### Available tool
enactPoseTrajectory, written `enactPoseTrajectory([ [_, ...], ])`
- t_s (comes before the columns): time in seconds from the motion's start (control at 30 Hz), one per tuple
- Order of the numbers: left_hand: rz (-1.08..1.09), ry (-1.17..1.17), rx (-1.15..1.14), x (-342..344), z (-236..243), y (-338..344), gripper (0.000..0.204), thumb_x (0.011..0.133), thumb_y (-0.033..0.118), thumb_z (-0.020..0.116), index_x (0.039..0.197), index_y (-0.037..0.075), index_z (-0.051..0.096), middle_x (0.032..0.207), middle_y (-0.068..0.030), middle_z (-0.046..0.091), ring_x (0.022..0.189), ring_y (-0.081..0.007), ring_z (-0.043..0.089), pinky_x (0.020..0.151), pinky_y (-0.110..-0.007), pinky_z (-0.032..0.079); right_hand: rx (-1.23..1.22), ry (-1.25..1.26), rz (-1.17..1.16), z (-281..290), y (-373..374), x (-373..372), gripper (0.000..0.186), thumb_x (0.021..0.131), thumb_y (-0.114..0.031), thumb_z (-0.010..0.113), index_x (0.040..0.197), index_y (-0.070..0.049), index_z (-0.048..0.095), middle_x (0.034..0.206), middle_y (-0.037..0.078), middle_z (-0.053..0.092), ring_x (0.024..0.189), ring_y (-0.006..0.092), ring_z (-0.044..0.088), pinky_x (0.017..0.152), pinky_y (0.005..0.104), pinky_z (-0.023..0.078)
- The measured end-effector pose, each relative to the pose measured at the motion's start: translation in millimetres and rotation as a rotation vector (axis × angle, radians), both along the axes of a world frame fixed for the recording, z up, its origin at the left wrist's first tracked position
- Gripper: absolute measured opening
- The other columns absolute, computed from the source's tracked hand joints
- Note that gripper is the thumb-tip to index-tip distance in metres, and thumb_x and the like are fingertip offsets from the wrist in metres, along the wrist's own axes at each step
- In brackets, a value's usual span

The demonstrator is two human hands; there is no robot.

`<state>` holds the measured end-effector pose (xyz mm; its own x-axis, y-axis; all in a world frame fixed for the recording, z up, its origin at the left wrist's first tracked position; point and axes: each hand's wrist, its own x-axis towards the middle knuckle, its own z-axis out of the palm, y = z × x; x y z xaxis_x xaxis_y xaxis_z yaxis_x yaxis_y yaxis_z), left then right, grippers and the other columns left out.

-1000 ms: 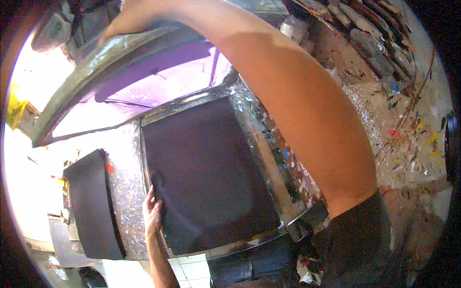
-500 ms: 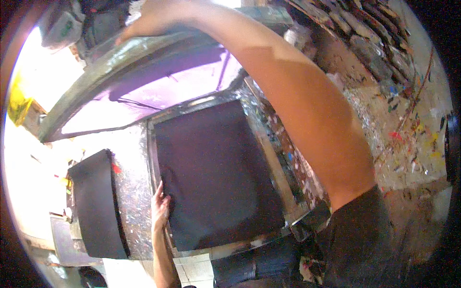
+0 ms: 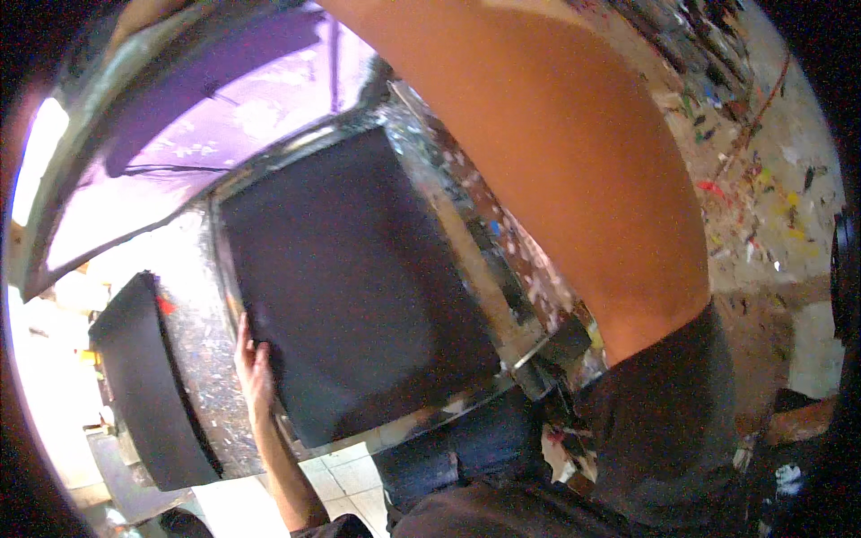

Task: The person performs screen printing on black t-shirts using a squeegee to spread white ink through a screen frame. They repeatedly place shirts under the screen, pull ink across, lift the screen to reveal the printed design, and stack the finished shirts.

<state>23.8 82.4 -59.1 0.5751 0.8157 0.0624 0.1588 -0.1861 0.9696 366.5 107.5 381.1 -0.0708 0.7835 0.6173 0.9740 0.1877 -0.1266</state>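
A black sheet (image 3: 350,287) lies flat on a paint-spattered printing board in the middle. At its left edge rests my left hand (image 3: 256,368), fingers stretched out and apart, holding nothing. Behind the sheet a printing screen with whitish-purple mesh (image 3: 242,125) stands tilted up in a thick, worn frame (image 3: 85,170). My right arm reaches across the top of the picture toward that frame. Only a blurred bit of my right hand (image 3: 148,16) shows at the frame's upper edge; its fingers are not clear.
A stack of black sheets (image 3: 148,386) sits left of the board on a spattered table (image 3: 211,332). Along the board's right side runs a wooden strip (image 3: 466,260), with a dark metal clamp-like part (image 3: 552,354) at its near end. Paint marks cover the surface (image 3: 762,206) at far right.
The whole view has shifted, so the sheets appear farther left. The screen frame looms larger at upper left, and my right hand has moved left with it, mostly out of the picture.
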Motion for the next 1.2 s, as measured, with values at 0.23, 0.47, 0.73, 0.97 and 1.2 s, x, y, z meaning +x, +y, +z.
enactPoseTrajectory([
  [0.23,0.351,0.422,0.513,26,88,-46,0.073,0.099,0.011,0.057,0.16,0.008,0.017,0.142,-0.0196,0.049,0.121,-0.0325,0.057,0.101,-0.042,0.048,-0.002,0.074,0.102,-51,-57,-12,0.076,0.082,-0.066,0.064,0.12,0.0,0.068,0.106,0.029,0.07,0.098,0.0389,0.07,0.092,0.0456,0.053],
  [0.47,0.639,-0.573,-0.227,-35,144,-111,0.048,0.101,0.015,0.058,0.137,-0.004,0.034,0.126,-0.0232,0.055,0.1,-0.0271,0.066,0.08,-0.041,0.059,-0.202,-0.19,-0.22,-197,-203,-115,0.051,0.088,-0.058,0.062,0.109,-0.011,0.07,0.1,0.011,0.071,0.097,0.0284,0.066,0.098,0.0607,0.035],
  [0.73,0.559,-0.448,-0.595,-58,42,-138,0.03,0.098,0.012,0.065,0.099,0.003,0.037,0.107,-0.0183,0.059,0.094,-0.0266,0.067,0.085,-0.051,0.062,-0.601,0.141,-0.089,-289,-225,-99,0.021,0.088,-0.028,0.065,0.098,-0.01,0.064,0.074,0.018,0.07,0.072,0.0383,0.071,0.062,0.052,0.055],
  [0.97,0.661,-0.141,-0.649,-74,31,-138,0.032,0.096,0.019,0.07,0.094,0.007,0.04,0.091,-0.0097,0.054,0.075,-0.0138,0.055,0.059,-0.029,0.049,-0.266,-0.394,-0.135,-332,-136,-65,0.009,0.084,-0.023,0.065,0.089,-0.016,0.064,0.07,0.004,0.066,0.064,0.0208,0.069,0.072,0.0444,0.054],
  [1.2,0.442,0.227,-0.559,-84,33,-125,0.051,0.091,0.043,0.071,0.1,-0.005,0.056,0.087,-0.0167,0.064,0.074,-0.0218,0.064,0.06,-0.036,0.053,-0.148,-0.193,-0.127,-359,-38,10,0.029,0.082,-0.035,0.074,0.094,-0.011,0.063,0.084,0.01,0.071,0.08,0.0299,0.071,0.069,0.0429,0.053],
])
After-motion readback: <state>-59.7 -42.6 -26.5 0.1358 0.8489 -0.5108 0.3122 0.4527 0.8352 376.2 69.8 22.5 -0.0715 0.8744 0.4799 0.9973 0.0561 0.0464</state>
